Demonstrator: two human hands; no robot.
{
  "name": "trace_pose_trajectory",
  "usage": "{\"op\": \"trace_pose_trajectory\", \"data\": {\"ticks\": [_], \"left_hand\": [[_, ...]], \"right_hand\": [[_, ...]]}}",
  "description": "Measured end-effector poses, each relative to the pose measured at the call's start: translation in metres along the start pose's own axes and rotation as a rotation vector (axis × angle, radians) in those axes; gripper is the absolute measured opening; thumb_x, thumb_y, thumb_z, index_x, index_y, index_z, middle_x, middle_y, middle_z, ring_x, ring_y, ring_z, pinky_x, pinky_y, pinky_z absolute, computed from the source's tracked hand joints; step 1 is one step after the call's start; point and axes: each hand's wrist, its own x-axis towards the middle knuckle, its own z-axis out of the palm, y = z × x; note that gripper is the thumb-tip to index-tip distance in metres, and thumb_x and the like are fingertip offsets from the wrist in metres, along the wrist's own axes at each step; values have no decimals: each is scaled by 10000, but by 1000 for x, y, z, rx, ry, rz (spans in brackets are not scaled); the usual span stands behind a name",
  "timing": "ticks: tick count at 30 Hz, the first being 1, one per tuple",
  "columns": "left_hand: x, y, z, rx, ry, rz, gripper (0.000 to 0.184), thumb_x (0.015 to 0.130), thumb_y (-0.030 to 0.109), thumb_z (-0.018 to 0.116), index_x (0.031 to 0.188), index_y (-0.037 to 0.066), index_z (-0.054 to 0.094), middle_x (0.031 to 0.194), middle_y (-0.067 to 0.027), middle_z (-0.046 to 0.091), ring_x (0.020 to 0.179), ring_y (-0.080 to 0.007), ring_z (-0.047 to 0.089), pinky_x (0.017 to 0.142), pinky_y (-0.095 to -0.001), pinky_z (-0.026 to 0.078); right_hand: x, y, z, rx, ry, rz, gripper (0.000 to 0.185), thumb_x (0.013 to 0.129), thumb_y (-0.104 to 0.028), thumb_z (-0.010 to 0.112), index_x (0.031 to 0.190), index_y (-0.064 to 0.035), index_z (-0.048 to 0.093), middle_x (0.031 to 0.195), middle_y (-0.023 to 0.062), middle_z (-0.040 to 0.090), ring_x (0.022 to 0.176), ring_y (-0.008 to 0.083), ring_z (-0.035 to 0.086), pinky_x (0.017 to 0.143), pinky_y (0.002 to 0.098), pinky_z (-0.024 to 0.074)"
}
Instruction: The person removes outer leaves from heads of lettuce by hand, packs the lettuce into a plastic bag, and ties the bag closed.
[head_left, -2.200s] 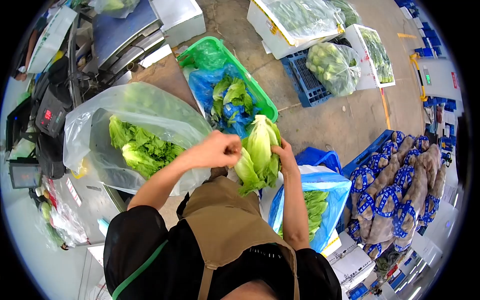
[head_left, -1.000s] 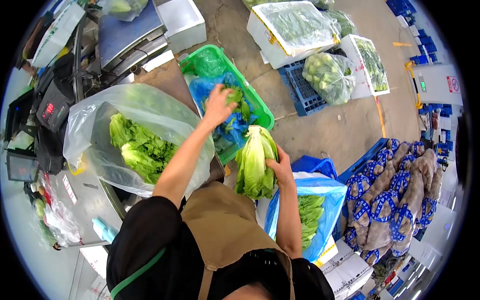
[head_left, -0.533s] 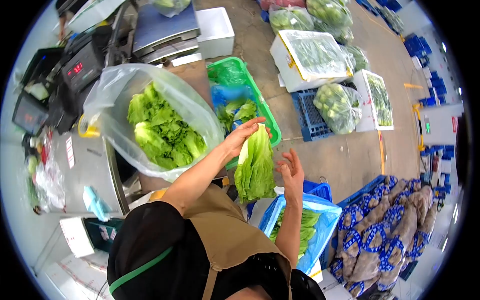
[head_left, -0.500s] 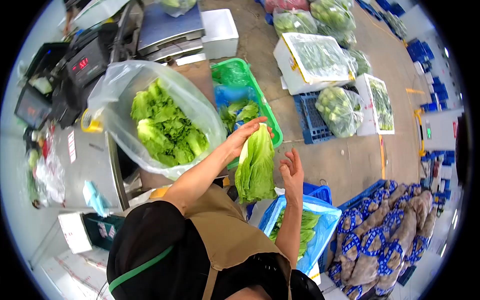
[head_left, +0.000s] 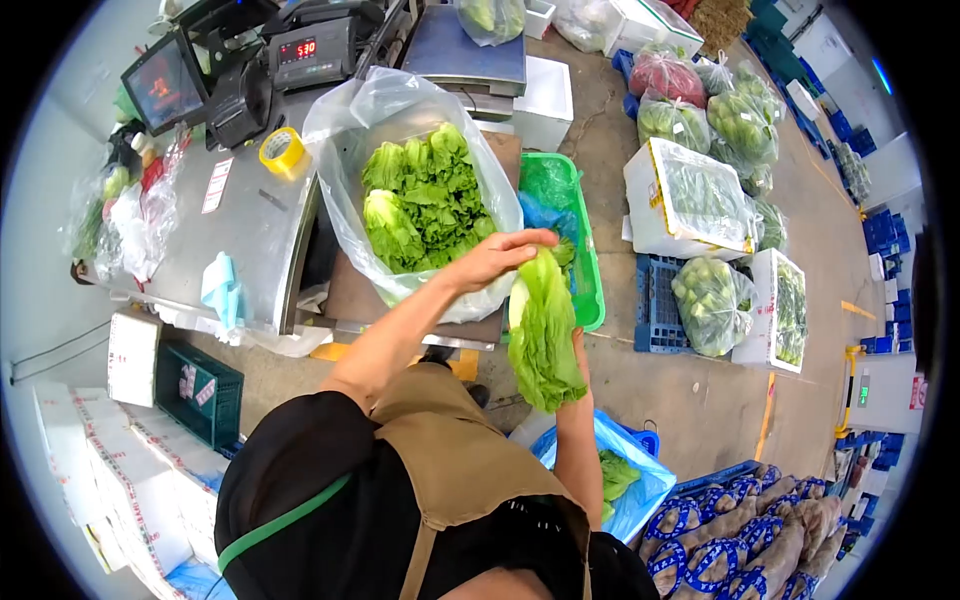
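A long head of romaine lettuce [head_left: 545, 335] hangs in front of me, leaves toward my body. My left hand [head_left: 492, 262] is closed around its stem end, at the top. Behind the leaves is my right hand [head_left: 579, 348], close against their right side; its fingers are mostly hidden. On the left, a large clear plastic bag [head_left: 345, 190] stands open with several lettuce heads [head_left: 430, 195] inside. Below my right forearm, a crate lined with a blue bag [head_left: 645, 485] holds more lettuce [head_left: 617, 475].
A green crate [head_left: 590, 290] stands beyond my hands. A steel table [head_left: 255, 235] at left carries yellow tape [head_left: 283, 151] and a scale display [head_left: 298, 48]. Foam boxes [head_left: 685, 205] and bagged vegetables [head_left: 712, 305] stand at right, above net sacks [head_left: 740, 540].
My right hand has moved from beside the lettuce to behind its leaves. My left hand keeps its hold. The view has turned, shifting the surroundings right and downward.
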Motion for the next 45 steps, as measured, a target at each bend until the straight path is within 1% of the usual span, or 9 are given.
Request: {"op": "trace_pose_trajectory", "data": {"ticks": [6,15,19,22,26,30,34,38,45], "left_hand": [[10,43,-36,608,-214,-33,265,894,186,623,1107,29,641,1045,-29,650,980,-114,567,877,-278,445],[55,3,-20,363,138,5,233,929,131,569,1082,-35,628,935,-67,647,811,-113,584,747,-270,490],[85,-26,-26,-429,239,-218,278,941,83,506,1143,-107,521,1020,-166,623,853,-250,649,786,-410,584],[100,-48,-30,-295,376,-323,300,936,76,515,1173,-108,507,992,-167,619,875,-238,643,773,-392,586],[94,-83,-49,654,192,-377,419,907,119,589,1279,-40,478,1050,-134,619,931,-212,628,793,-345,550],[45,-37,-53,278,93,-223,431,890,228,639,1240,-5,539,986,-97,656,848,-180,644,726,-314,534],[-11,50,-95,114,557,-161,507,865,373,658,1182,-10,559,918,-75,655,828,-167,644,689,-281,536],[-11,145,-177,111,845,-21,765,927,542,441,1425,1,230,1409,-251,352,1302,-336,377,1044,-482,359],[35,181,-263,-474,689,443,236,977,260,475,1043,53,567,1026,-88,622,1022,-258,583,926,-476,444]], "right_hand": [[6,-5,22,-27,169,-7,726,875,-584,483,1380,-69,398,1326,127,504,1160,296,524,964,429,450],[25,10,-10,47,237,-103,850,750,-620,584,1359,-58,396,1209,92,565,1059,245,575,882,392,512],[16,22,-11,5,263,-198,824,763,-565,641,1353,-45,394,1207,115,568,1042,249,591,870,400,519],[15,27,-13,-22,163,-195,791,781,-468,706,1365,-46,381,1236,141,553,1070,259,590,884,409,515],[4,24,-9,-172,226,-259,827,757,-365,753,1387,-18,346,1269,165,531,1109,284,576,910,422,501],[6,12,11,-223,162,-179,832,744,-322,724,1391,18,327,1294,182,509,1128,302,564,934,415,482],[37,4,50,-196,-4,-48,769,785,-285,663,1405,8,315,1307,193,495,1155,297,545,959,412,461],[130,17,99,-327,-48,185,668,862,-228,584,1428,-11,302,1331,155,485,1156,261,535,955,371,445],[331,46,116,-1059,-64,-69,764,835,-268,664,1441,-14,275,1382,186,420,1167,286,509,942,359,436]]}}
